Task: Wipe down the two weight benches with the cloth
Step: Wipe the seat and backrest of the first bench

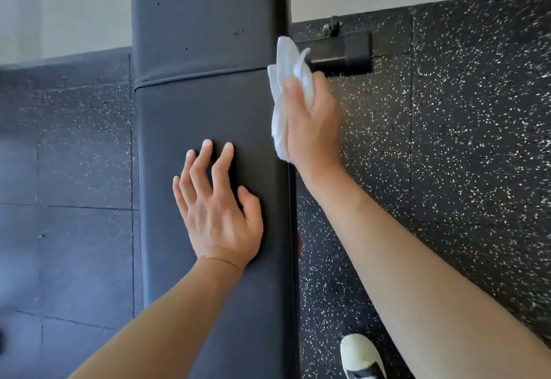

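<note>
Cloth (283, 86) at bench's (208, 110) right edge

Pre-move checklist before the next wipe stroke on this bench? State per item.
1. Cloth in right hand: ok, gripped.
2. Cloth against the bench pad: at its right edge; contact cannot tell.
3. Left hand bracing: ok, flat on pad top.
4. Left hand out of wipe path: not ok for the top.
5. Pad already clean: cannot tell.
6. Second bench: cannot tell, out of view.
</note>
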A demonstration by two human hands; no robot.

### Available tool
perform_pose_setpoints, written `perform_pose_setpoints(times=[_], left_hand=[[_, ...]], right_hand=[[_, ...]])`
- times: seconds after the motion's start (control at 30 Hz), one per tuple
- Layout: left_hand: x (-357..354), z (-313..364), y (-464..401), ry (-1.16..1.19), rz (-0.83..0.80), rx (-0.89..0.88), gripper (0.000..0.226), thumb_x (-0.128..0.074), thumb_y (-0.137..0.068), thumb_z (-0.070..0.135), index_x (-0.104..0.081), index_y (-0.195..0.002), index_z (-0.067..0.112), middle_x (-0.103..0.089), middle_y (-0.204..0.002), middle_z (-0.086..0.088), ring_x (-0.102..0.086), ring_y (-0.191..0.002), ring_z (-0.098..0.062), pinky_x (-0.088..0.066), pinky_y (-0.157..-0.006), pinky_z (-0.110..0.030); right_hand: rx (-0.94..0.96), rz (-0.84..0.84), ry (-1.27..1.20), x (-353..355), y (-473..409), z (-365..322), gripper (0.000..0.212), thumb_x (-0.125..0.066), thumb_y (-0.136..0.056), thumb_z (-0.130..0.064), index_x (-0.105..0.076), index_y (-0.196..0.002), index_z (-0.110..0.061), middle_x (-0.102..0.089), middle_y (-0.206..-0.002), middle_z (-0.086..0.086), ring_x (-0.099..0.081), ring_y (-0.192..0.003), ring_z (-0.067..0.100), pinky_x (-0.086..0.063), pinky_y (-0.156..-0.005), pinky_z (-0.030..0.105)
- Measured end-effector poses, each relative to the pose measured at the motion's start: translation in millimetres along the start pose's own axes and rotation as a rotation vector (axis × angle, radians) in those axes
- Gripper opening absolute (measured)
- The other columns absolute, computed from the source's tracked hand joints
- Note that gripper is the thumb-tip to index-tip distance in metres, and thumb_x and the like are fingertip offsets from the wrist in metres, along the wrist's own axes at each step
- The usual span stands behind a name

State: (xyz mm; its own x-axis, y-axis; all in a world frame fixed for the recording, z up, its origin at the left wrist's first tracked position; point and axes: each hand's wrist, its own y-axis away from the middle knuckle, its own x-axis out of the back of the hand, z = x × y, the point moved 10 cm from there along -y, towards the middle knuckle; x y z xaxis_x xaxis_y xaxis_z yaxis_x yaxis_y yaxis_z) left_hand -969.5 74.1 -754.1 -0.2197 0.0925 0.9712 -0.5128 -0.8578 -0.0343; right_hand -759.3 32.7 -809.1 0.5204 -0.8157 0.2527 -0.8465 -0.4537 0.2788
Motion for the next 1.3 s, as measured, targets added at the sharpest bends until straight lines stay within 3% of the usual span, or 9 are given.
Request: perform_pose_setpoints(times=[0.13,0.27,0.43,0.73,0.9,1.1,1.23,1.3], left_hand=[[2,1,-1,-0.004,-0.009,0.001,0.064,-0.043,-0.088,0.025,-0.047,-0.151,0.017,-0.037,-0.163,-0.01,-0.027,-0.155,-0.037,-0.023,-0.121,-0.066],[1,2,-1,-0.013,0.003,0.002,0.064,-0.043,-0.087,0.024,-0.046,-0.15,0.018,-0.038,-0.163,-0.01,-0.028,-0.154,-0.038,-0.024,-0.121,-0.066],[-1,0,-1,-0.02,0.002,0.001,0.065,-0.043,-0.086,0.024,-0.046,-0.151,0.019,-0.037,-0.163,-0.008,-0.027,-0.154,-0.036,-0.022,-0.123,-0.064],[0,0,0,-0.007,0.027,-0.024,0.064,-0.04,-0.09,0.026,-0.046,-0.153,0.02,-0.038,-0.163,-0.007,-0.028,-0.154,-0.034,-0.02,-0.126,-0.056],[1,1,3,0.012,0.051,-0.032,0.063,-0.041,-0.09,0.026,-0.047,-0.152,0.023,-0.039,-0.162,-0.005,-0.03,-0.152,-0.033,-0.021,-0.126,-0.052],[7,1,6,0.062,0.069,-0.025,0.06,-0.041,-0.09,0.028,-0.052,-0.149,0.024,-0.043,-0.158,-0.002,-0.036,-0.148,-0.03,-0.024,-0.123,-0.051],[8,3,10,0.095,0.056,-0.027,0.056,-0.043,-0.098,0.027,-0.048,-0.154,0.026,-0.039,-0.163,0.001,-0.029,-0.154,-0.025,-0.018,-0.127,-0.048],[7,-1,11,0.089,0.038,-0.013,0.056,-0.041,-0.102,0.027,-0.044,-0.158,0.026,-0.036,-0.167,0.001,-0.026,-0.156,-0.023,-0.017,-0.128,-0.046]], right_hand=[[0.033,-0.167,0.053,17,83,27,0.03,-0.053,-0.106,-0.038,-0.043,-0.082,-0.023,-0.05,-0.071,-0.007,-0.051,-0.068,0.017,-0.04,-0.061,0.034],[0.001,-0.265,0.084,35,154,58,0.032,-0.052,-0.104,-0.041,-0.041,-0.079,-0.024,-0.045,-0.071,-0.01,-0.046,-0.068,0.015,-0.037,-0.064,0.031],[0.055,-0.214,0.083,27,121,36,0.036,-0.054,-0.103,-0.037,-0.041,-0.077,-0.015,-0.044,-0.069,-0.007,-0.042,-0.066,0.018,-0.033,-0.062,0.032],[0.045,-0.034,-0.04,5,24,11,0.032,-0.055,-0.102,-0.039,-0.047,-0.082,-0.015,-0.055,-0.07,-0.005,-0.054,-0.069,0.022,-0.048,-0.067,0.045],[0.094,0.007,-0.072,23,94,35,0.034,-0.057,-0.103,-0.034,-0.046,-0.081,-0.011,-0.053,-0.07,0.0,-0.049,-0.068,0.026,-0.045,-0.065,0.048],[0.047,-0.033,-0.083,44,209,81,0.039,-0.057,-0.104,-0.039,-0.041,-0.077,-0.016,-0.046,-0.067,-0.006,-0.045,-0.065,0.022,-0.041,-0.06,0.043],[0.058,-0.086,-0.076,52,234,89,0.039,-0.056,-0.104,-0.041,-0.038,-0.075,-0.023,-0.044,-0.064,-0.01,-0.042,-0.061,0.01,-0.032,-0.058,0.029],[0.093,-0.102,-0.003,52,223,80,0.038,-0.054,-0.103,-0.044,-0.039,-0.076,-0.022,-0.047,-0.064,-0.009,-0.047,-0.063,0.011,-0.033,-0.058,0.032]])
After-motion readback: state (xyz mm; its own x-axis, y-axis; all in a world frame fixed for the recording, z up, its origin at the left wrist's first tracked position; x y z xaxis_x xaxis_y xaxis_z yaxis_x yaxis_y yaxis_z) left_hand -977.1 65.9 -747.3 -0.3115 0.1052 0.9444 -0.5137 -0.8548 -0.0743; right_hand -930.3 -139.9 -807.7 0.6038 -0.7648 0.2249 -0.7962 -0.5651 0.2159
